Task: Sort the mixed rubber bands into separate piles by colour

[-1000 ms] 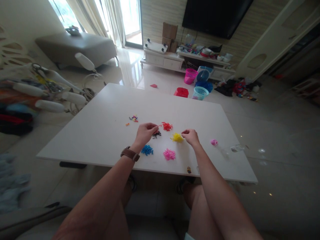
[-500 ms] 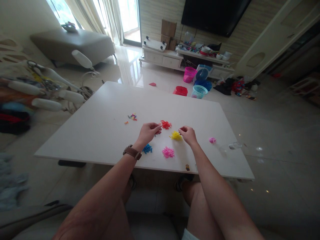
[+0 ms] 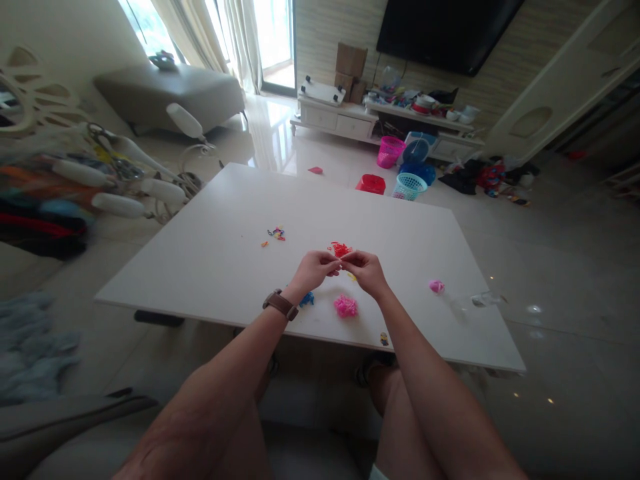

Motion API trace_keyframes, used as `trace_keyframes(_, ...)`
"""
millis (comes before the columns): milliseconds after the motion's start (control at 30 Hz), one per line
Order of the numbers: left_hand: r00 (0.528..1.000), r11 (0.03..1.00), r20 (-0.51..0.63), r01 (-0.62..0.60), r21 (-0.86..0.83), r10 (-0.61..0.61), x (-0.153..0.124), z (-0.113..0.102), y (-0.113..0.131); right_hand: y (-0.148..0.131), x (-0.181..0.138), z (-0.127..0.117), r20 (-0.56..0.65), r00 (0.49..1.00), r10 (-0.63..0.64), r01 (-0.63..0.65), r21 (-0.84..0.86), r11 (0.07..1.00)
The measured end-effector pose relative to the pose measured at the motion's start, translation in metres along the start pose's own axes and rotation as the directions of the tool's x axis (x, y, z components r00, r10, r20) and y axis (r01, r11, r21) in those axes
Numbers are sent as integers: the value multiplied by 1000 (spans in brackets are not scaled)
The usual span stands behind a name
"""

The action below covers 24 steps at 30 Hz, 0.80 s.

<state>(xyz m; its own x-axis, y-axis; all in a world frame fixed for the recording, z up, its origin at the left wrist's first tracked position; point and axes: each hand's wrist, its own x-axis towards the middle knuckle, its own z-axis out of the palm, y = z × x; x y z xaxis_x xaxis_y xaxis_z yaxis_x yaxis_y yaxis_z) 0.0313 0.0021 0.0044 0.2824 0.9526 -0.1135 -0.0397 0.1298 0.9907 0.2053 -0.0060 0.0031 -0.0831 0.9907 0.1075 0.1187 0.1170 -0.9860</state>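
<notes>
My left hand (image 3: 316, 269) and my right hand (image 3: 365, 269) meet fingertip to fingertip over the white table (image 3: 220, 247). Both are closed in a pinch, and whatever lies between the fingers is too small to make out. Just beyond them is a pile of small red pieces (image 3: 341, 249), which look like little rubber bands. My right hand mostly covers the yellow pile (image 3: 352, 277). A pink pile (image 3: 345, 306) lies nearer to me, and a blue pile (image 3: 307, 299) shows partly from behind my left wrist.
A small mixed-colour heap (image 3: 278, 233) and an orange piece (image 3: 265, 244) lie to the left. On the right are a pink-purple object (image 3: 437, 286) and a clear container (image 3: 484, 299) by the edge. A small yellow-and-blue figure (image 3: 384, 339) sits at the near edge.
My hands were apart, the right one beside the yellow pile; now they have come together, the right one having moved left. The whole view has shifted slightly.
</notes>
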Motion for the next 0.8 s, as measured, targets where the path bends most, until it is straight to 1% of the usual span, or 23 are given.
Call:
trace_keyframes(33, 1000, 1000, -7, -2, 29, 2, 0, 0, 0, 2, 0, -1, -27, 1000, -7, 6, -17, 1000)
trace_keyframes(100, 999, 993, -31, -7, 118, 11, -2, 0, 2, 7, 1, -5, -120, 993, -9, 2, -57, 998)
trace_keyframes(167, 998, 975, -64, -13, 223, 28, -4, -1, 7, 15, 2, -11, -248, 969, 2, -28, -98, 995)
trace_keyframes(233, 993, 954, -102, -23, 300, 56, -6, -5, 14, 26, 4, -17, -358, 933, 20, -76, -144, 987)
trace_keyframes(333, 983, 942, -162, -26, 333, 84, -7, -11, 22, 44, 9, -24, -419, 907, 41, -161, -255, 954)
trace_keyframes(400, 979, 950, -186, -16, 313, 78, -7, -14, 26, 53, 17, -25, -416, 907, 69, -221, -329, 918)
trace_keyframes(500, 980, 962, -191, 0, 273, 55, -7, -17, 27, 60, 35, -23, -381, 917, 117, -308, -491, 815)
trace_keyframes(567, 983, 965, -180, 5, 261, 43, -7, -17, 26, 61, 48, -21, -357, 923, 143, -334, -559, 759)
trace_keyframes(700, 986, 968, -163, -6, 252, 49, -7, -18, 24, 56, 75, -16, -337, 931, 141, -335, -636, 695)
trace_keyframes(800, 977, 972, -201, -26, 233, 75, -7, -19, 27, 48, 96, 0, -302, 948, 103, -291, -684, 669)
